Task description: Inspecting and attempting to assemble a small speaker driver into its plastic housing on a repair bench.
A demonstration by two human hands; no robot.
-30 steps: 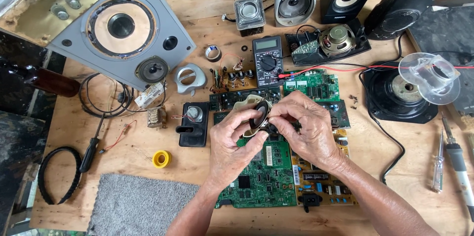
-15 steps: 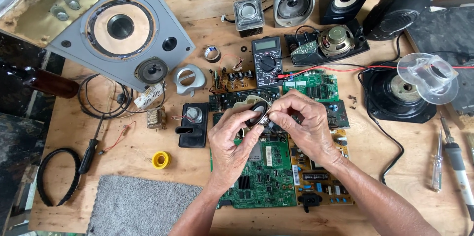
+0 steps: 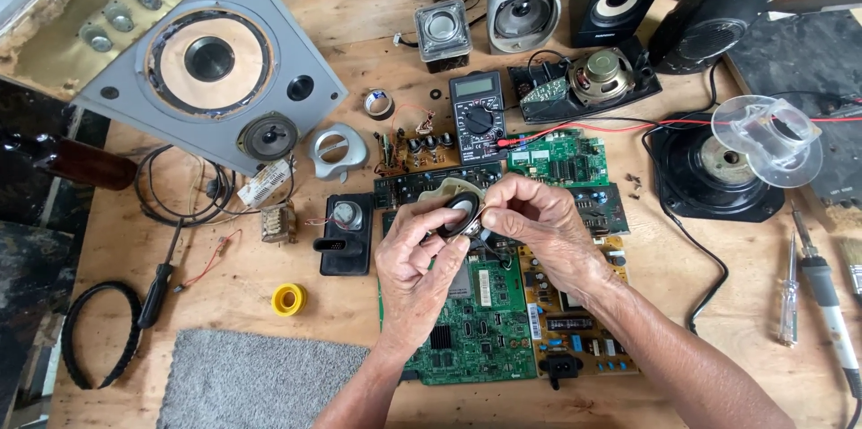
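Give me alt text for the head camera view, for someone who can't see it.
Two hands, left and right, hold a small round speaker driver above green circuit boards on a wooden workbench, with a multimeter, a grey speaker panel and loose speakers around.

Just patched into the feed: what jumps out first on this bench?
At centre, the left hand and right hand together hold a small round speaker driver above green circuit boards. A big grey speaker panel lies upper left; a black multimeter sits just beyond the hands.
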